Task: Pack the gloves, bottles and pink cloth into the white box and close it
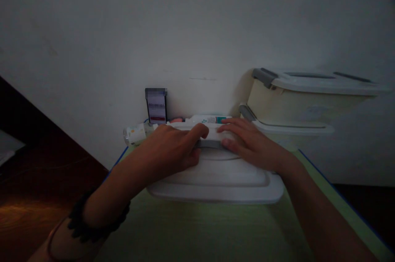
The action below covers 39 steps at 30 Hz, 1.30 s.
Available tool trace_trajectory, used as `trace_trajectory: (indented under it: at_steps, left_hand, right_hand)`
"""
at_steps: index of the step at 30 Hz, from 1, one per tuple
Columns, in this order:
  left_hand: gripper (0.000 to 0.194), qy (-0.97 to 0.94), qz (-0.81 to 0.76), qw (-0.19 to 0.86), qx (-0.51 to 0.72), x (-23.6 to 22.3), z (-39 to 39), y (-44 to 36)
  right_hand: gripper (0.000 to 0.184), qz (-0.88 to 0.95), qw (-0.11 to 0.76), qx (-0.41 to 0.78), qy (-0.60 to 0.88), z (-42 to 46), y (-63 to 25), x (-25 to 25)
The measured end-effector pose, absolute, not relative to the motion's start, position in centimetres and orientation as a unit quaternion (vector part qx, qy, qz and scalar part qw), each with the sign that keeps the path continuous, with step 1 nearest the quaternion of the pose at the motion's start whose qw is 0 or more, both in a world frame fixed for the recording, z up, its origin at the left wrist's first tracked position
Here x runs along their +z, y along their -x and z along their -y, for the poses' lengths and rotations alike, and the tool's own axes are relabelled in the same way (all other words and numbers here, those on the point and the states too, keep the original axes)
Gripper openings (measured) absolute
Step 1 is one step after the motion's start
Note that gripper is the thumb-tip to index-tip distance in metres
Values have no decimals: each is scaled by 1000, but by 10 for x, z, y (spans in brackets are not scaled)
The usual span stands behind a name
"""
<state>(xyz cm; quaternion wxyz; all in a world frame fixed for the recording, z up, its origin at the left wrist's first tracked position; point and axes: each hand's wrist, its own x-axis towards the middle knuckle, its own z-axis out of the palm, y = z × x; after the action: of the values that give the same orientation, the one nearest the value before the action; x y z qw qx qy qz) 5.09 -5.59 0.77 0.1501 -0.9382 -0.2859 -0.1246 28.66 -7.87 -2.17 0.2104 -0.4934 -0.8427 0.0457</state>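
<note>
A white plastic box with a lid (216, 183) lies on a green table (191, 233) in front of me. My left hand (168, 148) rests on the lid's far left part, fingers curled over its grey handle (210, 143) area. My right hand (247, 140) lies on the far right part of the lid, fingers bent over the same handle. Both hands press or grip the lid at its middle back edge. A dark beaded bracelet (92, 221) circles my left wrist.
Two stacked cream storage boxes with grey latches (296, 101) stand at the right against the white wall. Behind the lid lie a white tube (206, 120) and a small bottle (135, 133); a small dark carton (156, 105) stands upright. Dark wooden floor lies at the left.
</note>
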Motion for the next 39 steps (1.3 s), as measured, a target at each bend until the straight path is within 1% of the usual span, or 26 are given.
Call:
trace_trajectory:
  at_steps: [4,9,12,17,20,23,25,27,34,39]
  left_hand:
    - [23,937,295,146,-119,8,56,-51]
    - [20,941,285,133,-121,7,51,-49]
    - [19,948,280,97,-119,9,51,-49]
    - [16,945,304,85,-88,11,55,-51]
    - [20,952,288,29,-101,7,50,-46]
    - [31,956,268,-29,-114,1,40,-40]
    - [38,957,264,-51,-111,-2,35,-37]
    - [42,957,264,-61,-102,-3,34,-36]
    - [40,961,257,-51,-91,2,37,-39]
    - [43,959,265,-39,-93,1,35,-39]
  right_hand:
    - [31,861,228,40,452,83,-283,-15]
    - [19,870,225,108,425,81,-283,-12]
    - [15,872,213,128,422,79,-284,-13]
    - [14,866,167,109,458,77,-278,-11]
    - [14,865,150,112,466,77,-273,-7]
    - [13,871,154,122,450,77,-270,-6]
    - [12,872,161,120,447,77,-270,-6]
    - [12,868,175,116,450,78,-271,-8]
    - [11,851,290,88,430,81,-275,-13]
    - [13,851,318,66,412,83,-274,-16]
